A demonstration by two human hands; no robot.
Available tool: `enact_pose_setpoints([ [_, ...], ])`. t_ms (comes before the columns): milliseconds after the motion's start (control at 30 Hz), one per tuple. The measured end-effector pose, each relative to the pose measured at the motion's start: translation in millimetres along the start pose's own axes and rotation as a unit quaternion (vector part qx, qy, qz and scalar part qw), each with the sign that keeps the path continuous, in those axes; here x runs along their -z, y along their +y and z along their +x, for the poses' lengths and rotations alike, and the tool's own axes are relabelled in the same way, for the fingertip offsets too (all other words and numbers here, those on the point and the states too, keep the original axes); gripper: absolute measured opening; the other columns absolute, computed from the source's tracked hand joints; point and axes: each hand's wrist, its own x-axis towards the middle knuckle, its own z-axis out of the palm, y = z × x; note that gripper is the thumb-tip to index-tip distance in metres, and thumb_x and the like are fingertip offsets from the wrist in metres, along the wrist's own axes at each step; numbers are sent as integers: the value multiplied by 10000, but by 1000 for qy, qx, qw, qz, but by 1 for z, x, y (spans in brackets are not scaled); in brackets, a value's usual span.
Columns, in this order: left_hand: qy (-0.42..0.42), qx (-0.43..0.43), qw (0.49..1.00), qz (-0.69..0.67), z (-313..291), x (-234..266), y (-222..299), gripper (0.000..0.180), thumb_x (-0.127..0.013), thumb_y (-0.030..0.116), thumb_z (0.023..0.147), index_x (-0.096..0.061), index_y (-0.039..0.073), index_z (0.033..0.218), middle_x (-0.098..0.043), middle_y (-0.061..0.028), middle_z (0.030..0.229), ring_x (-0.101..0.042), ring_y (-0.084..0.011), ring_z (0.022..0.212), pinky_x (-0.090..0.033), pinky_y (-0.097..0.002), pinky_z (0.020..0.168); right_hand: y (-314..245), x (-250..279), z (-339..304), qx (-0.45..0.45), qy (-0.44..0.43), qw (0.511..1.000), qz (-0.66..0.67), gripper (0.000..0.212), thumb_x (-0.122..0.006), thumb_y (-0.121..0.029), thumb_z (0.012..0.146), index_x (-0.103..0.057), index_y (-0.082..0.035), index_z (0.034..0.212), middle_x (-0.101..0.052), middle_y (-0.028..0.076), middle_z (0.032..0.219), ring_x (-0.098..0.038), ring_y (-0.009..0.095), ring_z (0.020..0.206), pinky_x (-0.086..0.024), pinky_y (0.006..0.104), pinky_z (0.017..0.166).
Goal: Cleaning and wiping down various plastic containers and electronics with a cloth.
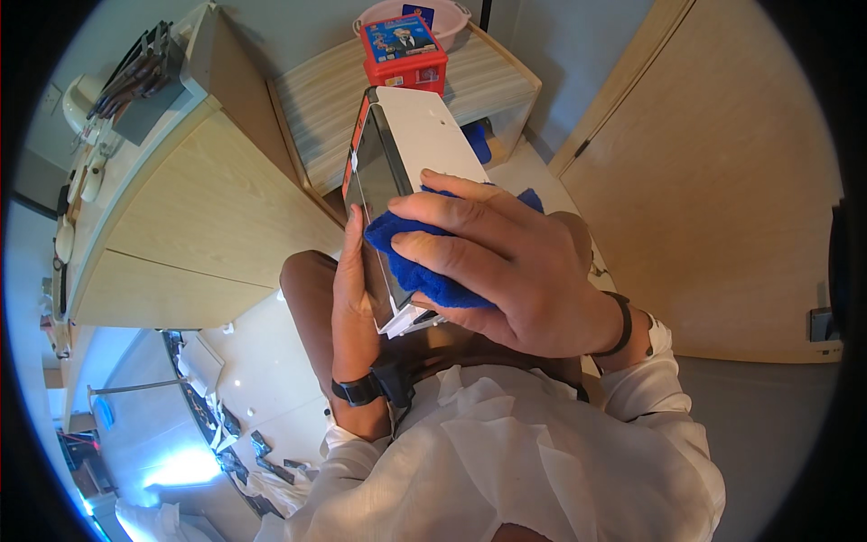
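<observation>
press blue cloth (420, 275), gripped in curled fingers of right hand (517, 266), flat against white-and-black box (423, 131) before white shirt (524, 452), bracing its side with left hand (353, 294), cannot tell how far closed

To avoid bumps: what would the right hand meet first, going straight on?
Beyond its blue plush cloth, the right hand would probably meet the boxy white-and-black device; depth is unclear.
</observation>
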Motion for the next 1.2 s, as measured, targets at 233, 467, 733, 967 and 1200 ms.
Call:
enact_pose_setpoints([
  [233,-51,6,998,-45,16,48,-17,497,-565,428,1006,-558,31,1305,-665,-94,1172,-669,-184,1003,-542,-303,917,10,3,6,23,-59,991,114,420,-745,-269,837,-610,-151,1217,-566,71,1336,-520,363,1278,-508,460,960],
  [467,35,94,993,-56,40,56,-28,504,-605,406,988,-550,55,1345,-631,-38,1278,-587,-201,1160,-445,-335,1035,41,2,7,-5,-38,997,64,423,-694,-350,872,-625,-187,1256,-539,61,1412,-457,373,1364,-429,490,1041],
  [733,-8,230,969,-91,56,94,-50,547,-681,503,914,-604,105,1281,-640,-30,1207,-570,-176,1082,-443,-333,963,83,1,15,-38,35,997,61,388,-697,-325,890,-672,-146,1233,-548,138,1399,-489,362,1319,-387,443,1082],
  [967,4,263,963,-68,62,100,-56,482,-730,543,861,-675,173,1165,-650,8,1037,-568,-151,926,-460,-296,826,98,-9,9,-139,110,969,173,359,-641,-322,954,-676,-65,1204,-567,158,1362,-558,302,1244,-411,382,1056],
  [1200,31,181,981,-58,56,86,-47,503,-719,502,888,-646,121,1208,-663,1,1092,-598,-157,991,-480,-316,891,75,-31,-4,-309,223,818,430,453,-524,-334,1040,-497,-66,1404,-576,69,1244,-553,106,1066,-444,246,933],
])
